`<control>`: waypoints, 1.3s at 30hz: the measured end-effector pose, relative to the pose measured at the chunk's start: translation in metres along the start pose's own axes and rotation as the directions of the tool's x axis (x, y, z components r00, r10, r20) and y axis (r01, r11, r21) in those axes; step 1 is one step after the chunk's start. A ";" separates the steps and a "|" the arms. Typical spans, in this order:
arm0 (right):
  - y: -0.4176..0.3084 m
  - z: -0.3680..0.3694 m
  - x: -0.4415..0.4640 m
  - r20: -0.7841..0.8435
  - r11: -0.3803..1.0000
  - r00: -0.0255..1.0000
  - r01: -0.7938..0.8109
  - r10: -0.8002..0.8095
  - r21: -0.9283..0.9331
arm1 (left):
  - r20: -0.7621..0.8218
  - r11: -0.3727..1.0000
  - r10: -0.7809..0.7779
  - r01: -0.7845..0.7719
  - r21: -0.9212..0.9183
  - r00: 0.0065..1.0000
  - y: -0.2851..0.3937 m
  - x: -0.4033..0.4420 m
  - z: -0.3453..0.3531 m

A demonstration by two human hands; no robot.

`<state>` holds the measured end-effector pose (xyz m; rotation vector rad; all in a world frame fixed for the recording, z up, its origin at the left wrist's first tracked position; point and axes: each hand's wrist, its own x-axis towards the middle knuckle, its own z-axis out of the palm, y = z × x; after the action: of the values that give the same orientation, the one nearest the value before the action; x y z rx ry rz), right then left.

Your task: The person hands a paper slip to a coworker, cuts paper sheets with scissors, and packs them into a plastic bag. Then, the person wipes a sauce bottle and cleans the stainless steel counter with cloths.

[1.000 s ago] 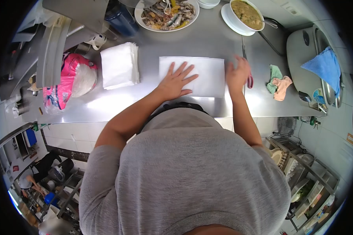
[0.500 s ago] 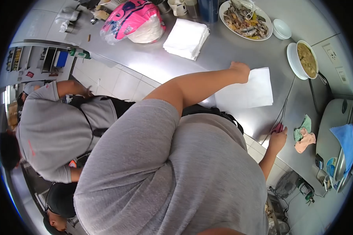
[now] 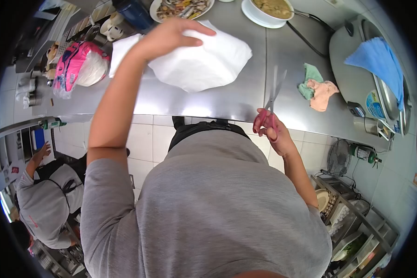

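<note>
Paper (image 3: 204,62) curls over the table (image 3: 289,51), its far edge in the left hand (image 3: 170,37); the right hand (image 3: 280,139) holds scissors (image 3: 270,103), blades parted; gripped one-sidedly, it could sag or slip, and careless blades could nick it

Sheet (image 3: 211,62): plain white. Scissors (image 3: 270,105): pinkish-red handles, silver-grey blades. Stack (image 3: 123,51): white. Bag (image 3: 74,65): hot pink, dark blue markings. Cloths: one green (image 3: 312,73), one peach (image 3: 323,95). Towel (image 3: 380,62): blue. Soup (image 3: 274,6): yellow-brown. Jug (image 3: 135,16): dark blue. Shirt (image 3: 231,199): heathered grey. Counter (image 3: 245,99): silver-grey.
</note>
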<state>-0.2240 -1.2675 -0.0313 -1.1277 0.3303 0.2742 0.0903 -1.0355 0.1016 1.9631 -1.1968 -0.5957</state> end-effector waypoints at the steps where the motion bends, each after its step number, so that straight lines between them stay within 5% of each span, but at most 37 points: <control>1: -0.004 -0.006 -0.002 0.054 0.996 0.998 0.023 -0.019 -0.082 | 0.009 0.998 -0.015 0.016 -0.059 1.000 0.016 -0.002 -0.006; 6: -0.047 -0.003 -0.002 0.338 0.826 0.941 0.184 0.008 -0.533 | 0.068 0.954 -0.051 0.069 -0.293 0.996 0.051 -0.006 -0.016; 9: -0.058 0.000 0.009 0.420 0.759 0.907 0.288 -0.020 -0.585 | 0.127 0.941 -0.121 0.154 -0.301 0.984 0.065 -0.005 -0.013; 19: -0.089 0.012 0.018 0.446 0.869 0.895 0.241 -0.026 -0.433 | 0.089 0.955 -0.114 0.133 -0.266 0.990 0.070 -0.014 -0.009; 25: -0.099 0.013 0.014 0.328 0.786 0.938 0.120 0.110 -0.607 | 0.064 0.969 -0.107 0.119 -0.215 0.992 0.074 -0.014 -0.009; 28: -0.094 0.009 0.019 0.398 0.752 0.915 0.222 0.059 -0.620 | 0.079 0.962 -0.146 0.160 -0.220 0.986 0.079 -0.011 -0.009; 31: -0.080 0.010 0.021 0.518 0.920 0.855 0.223 -0.025 -0.323 | 0.083 0.970 -0.134 0.148 -0.191 0.988 0.086 -0.008 -0.008; 39: -0.087 0.014 0.019 0.505 0.816 0.859 0.350 -0.083 -0.461 | 0.104 0.977 -0.071 0.090 -0.192 0.992 0.090 -0.001 -0.004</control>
<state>-0.1724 -1.2888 0.0393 -1.5980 -0.3419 0.4346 0.0439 -1.0589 0.1754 1.8393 -1.0758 -0.8273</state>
